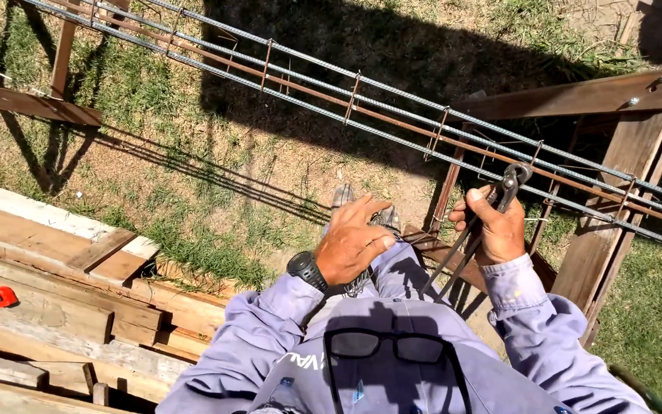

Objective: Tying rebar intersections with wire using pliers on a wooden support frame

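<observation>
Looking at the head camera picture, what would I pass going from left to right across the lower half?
Small red tool on the stacked wooden planks → black wristwatch → left hand resting on the knee → pincers → right hand gripping them → wooden trestle leg.

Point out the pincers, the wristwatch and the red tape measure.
pincers (509, 184), head view, on the jaw head.
wristwatch (306, 270), head view, on the black case.
red tape measure (1, 296), head view, on its body.
</observation>
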